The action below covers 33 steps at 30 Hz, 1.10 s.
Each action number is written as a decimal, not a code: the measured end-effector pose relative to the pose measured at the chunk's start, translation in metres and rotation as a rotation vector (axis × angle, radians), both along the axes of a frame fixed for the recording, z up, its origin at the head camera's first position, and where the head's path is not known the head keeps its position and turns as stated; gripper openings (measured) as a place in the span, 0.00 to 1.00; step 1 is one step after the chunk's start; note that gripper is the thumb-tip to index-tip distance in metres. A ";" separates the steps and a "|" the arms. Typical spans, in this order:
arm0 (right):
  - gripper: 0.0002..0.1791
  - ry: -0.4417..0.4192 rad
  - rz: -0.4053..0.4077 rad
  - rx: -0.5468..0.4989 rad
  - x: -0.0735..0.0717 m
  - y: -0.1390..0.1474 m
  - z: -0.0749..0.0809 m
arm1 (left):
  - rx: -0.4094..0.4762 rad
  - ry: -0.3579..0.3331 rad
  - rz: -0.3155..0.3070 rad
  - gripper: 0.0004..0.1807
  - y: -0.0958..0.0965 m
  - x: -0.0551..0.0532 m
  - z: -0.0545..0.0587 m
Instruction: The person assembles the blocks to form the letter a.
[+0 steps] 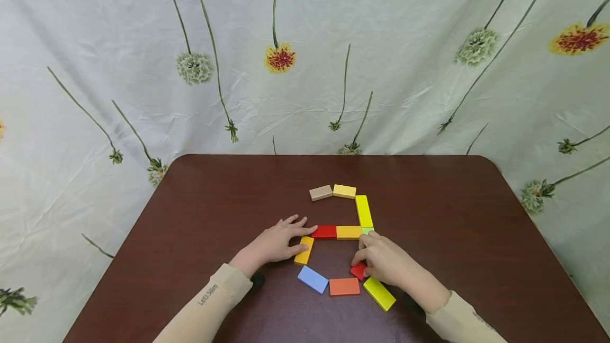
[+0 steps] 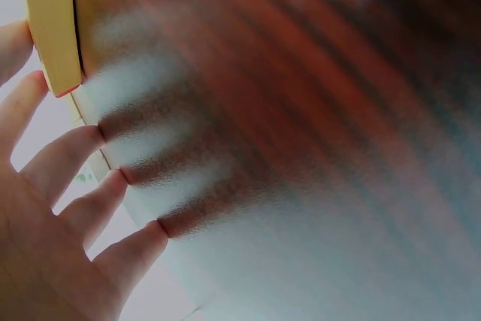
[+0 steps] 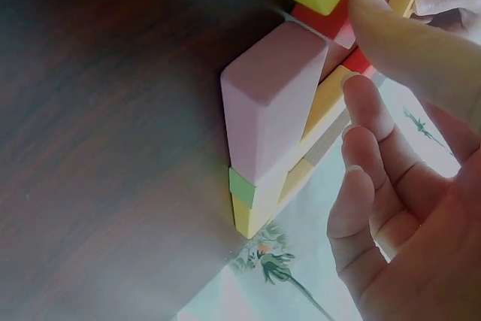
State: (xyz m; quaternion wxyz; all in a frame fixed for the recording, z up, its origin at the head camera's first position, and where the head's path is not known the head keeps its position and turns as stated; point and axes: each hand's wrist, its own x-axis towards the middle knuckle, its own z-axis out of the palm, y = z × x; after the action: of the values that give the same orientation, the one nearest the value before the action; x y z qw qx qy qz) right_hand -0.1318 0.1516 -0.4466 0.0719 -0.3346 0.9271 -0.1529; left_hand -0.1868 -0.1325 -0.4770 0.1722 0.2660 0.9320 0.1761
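My left hand (image 1: 276,241) lies with its fingers spread, thumb and index finger touching an orange-yellow block (image 1: 304,250). That block also shows in the left wrist view as a yellowish block (image 2: 51,24) beside the thumb. My right hand (image 1: 386,258) pinches a small red block (image 1: 358,270) between thumb and fingers. In the right wrist view the thumb rests against this red block (image 3: 346,24). Near it stands a pink block (image 3: 274,103), which the hand hides in the head view. A yellow-green block (image 1: 379,294) lies just below the right hand.
On the dark brown table (image 1: 229,189), a longer red block (image 1: 324,232), an orange block (image 1: 349,232) and a green block (image 1: 367,231) form a row. A yellow block (image 1: 364,210), pale yellow block (image 1: 344,191) and tan block (image 1: 321,192) curve beyond. Blue (image 1: 313,279) and coral (image 1: 344,287) blocks lie nearer.
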 end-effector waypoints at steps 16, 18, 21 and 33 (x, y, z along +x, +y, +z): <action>0.11 -0.046 -0.064 -0.056 0.006 0.007 -0.001 | -0.001 -0.001 0.002 0.29 -0.001 0.000 0.001; 0.11 -0.022 -0.083 -0.088 0.007 0.010 -0.001 | 0.002 -0.005 0.002 0.29 -0.001 0.001 0.001; 0.13 0.011 -0.138 -0.092 0.008 0.017 -0.001 | 0.000 -0.006 0.003 0.29 0.000 0.000 0.001; 0.19 -0.074 -0.306 -0.101 0.014 0.030 -0.008 | 0.003 -0.013 -0.001 0.29 0.000 0.000 0.004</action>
State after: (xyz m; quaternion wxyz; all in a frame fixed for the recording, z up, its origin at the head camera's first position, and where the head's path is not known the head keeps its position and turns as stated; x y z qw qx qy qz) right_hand -0.1175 0.1814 -0.4548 0.0650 -0.1868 0.9551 -0.2208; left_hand -0.1864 -0.1327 -0.4733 0.1776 0.2656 0.9305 0.1792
